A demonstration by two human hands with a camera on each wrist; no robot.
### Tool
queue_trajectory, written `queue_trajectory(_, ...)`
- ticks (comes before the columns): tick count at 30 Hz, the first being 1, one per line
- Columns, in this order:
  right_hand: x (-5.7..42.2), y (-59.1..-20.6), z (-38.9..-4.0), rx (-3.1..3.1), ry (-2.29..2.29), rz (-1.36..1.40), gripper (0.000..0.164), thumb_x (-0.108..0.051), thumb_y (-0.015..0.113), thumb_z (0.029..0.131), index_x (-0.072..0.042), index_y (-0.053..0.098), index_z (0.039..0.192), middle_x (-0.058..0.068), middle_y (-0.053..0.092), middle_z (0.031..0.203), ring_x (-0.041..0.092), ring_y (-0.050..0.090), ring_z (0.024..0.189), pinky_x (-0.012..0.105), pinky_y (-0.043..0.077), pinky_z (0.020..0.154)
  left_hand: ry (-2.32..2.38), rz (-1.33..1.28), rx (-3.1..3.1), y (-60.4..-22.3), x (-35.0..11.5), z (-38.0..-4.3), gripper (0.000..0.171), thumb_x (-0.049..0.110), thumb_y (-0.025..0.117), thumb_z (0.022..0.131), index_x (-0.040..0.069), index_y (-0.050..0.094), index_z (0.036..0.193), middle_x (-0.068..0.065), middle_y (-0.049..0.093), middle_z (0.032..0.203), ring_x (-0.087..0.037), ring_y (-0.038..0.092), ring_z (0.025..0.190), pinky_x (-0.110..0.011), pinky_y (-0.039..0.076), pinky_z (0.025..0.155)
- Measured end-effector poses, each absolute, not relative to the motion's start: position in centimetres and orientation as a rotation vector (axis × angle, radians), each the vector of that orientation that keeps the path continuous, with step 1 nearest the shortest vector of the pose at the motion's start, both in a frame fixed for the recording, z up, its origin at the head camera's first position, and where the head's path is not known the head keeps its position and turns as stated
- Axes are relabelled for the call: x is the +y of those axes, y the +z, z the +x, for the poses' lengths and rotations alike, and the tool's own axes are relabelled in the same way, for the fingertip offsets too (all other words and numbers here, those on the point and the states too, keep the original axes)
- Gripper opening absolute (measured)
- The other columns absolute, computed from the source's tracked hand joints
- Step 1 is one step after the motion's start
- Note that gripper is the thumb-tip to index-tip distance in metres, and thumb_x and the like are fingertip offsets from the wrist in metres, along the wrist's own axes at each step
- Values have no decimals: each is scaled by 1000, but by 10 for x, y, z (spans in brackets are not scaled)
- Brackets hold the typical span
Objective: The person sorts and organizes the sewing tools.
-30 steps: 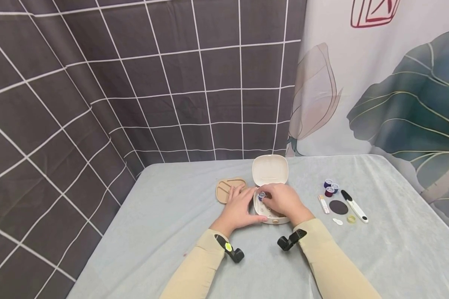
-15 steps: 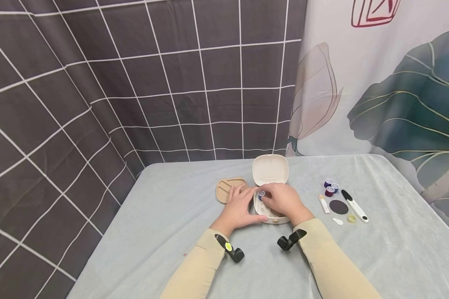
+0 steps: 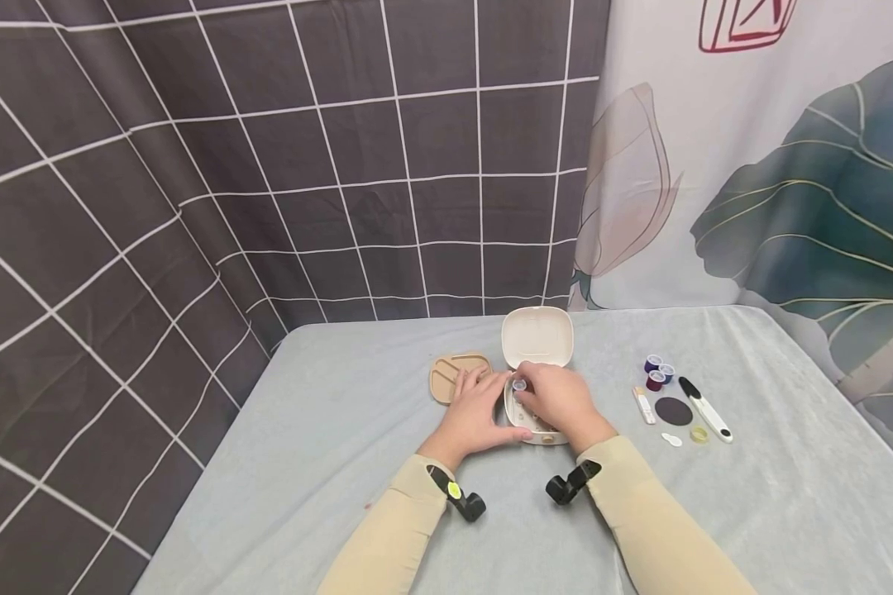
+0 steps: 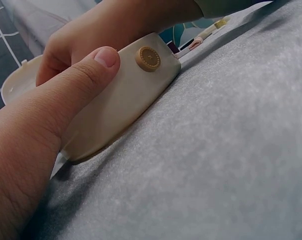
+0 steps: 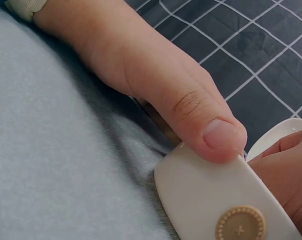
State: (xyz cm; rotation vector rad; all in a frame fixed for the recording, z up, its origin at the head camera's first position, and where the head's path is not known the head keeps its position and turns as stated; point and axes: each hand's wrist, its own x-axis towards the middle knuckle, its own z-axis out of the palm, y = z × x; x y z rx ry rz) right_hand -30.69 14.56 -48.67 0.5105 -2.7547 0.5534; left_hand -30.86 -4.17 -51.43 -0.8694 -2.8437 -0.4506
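Cream box (image 4: 118,102) on the grey-draped worktop (image 3: 290,487), between two hands, with lid (image 3: 537,335) tipped back at the far edge and a round tan button (image 4: 148,59) on the front wall. Small pale studs or holes across the inner floor; too small to tell which. At the far left inside the box, a small clear-topped spool (image 3: 519,385) between the fingers of the right hand (image 3: 564,400), pinched narrow, with thumb toward the front and palm turned down. Cannot tell whether touching the floor beneath.

Along the left side of the box, the left hand (image 3: 475,417), with fingers fairly straight and slightly apart, and thumb stretched wide of them to press the front wall near the rim, left of the button. Just beside the box on the left, a tan tray (image 3: 441,385) with raised dividers, partly under the left fingertips; cannot tell whether in contact.

To the right, well apart from the box, a close cluster of three spools: purple (image 3: 652,363), blue (image 3: 666,373) and dark red (image 3: 656,381). Nearer the front edge, a slim pale packet (image 3: 643,406), a dark round disc (image 3: 673,411), a tiny white piece (image 3: 671,440), a yellowish ring (image 3: 699,435) and a black-and-white tool (image 3: 705,411) lying slantwise. Behind everything, a dark curtain (image 3: 439,136) with white grid lines, beside a pale leaf-printed one.
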Motion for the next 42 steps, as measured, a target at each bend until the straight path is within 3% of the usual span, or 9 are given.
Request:
queue_trajectory(10,144,-487,-306,-2754,497,523,21,-24,80,86,-16,73,104,1,74,93,25,70,86,50,57,73,-446,-867,-2843,-515,-42,-309,103,80,66,75,23,39,156,5,44,156,-27,26,150,-56,9,124)
queue_trajectory(16,143,-487,-306,-2779,493,484,18,-23,81,85,-17,71,99,-1,72,85,25,68,78,50,55,64,-467,-871,-2841,-515,-42,-310,103,79,68,74,23,39,156,4,44,157,-28,26,150,-56,8,124)
queue_trajectory(26,149,-480,-305,-2782,579,532,26,-22,81,83,-17,70,106,1,74,89,26,68,79,49,55,67,-466,-871,-2839,-515,-42,-309,104,79,68,74,21,39,156,3,45,156,-28,27,150,-55,7,124)
queue_trajectory(30,156,-471,-307,-2793,642,580,23,-23,77,87,-16,70,107,1,75,91,25,69,81,48,55,70,-457,-872,-2830,-515,-41,-310,104,80,68,74,22,40,155,4,45,156,-27,27,150,-56,8,124)
queue_trajectory(36,177,-456,-308,-2756,708,619,9,-21,74,92,-14,73,96,-2,72,86,19,66,78,45,55,74,-468,-874,-2834,-515,-42,-311,104,80,68,73,21,41,155,5,46,155,-29,27,150,-57,9,124)
queue_trajectory(42,217,-441,-308,-2685,771,475,12,-19,68,96,-9,73,99,8,74,91,29,68,85,52,54,78,-467,-872,-2835,-514,-41,-310,103,80,68,73,22,42,154,5,47,154,-29,28,149,-57,9,124)
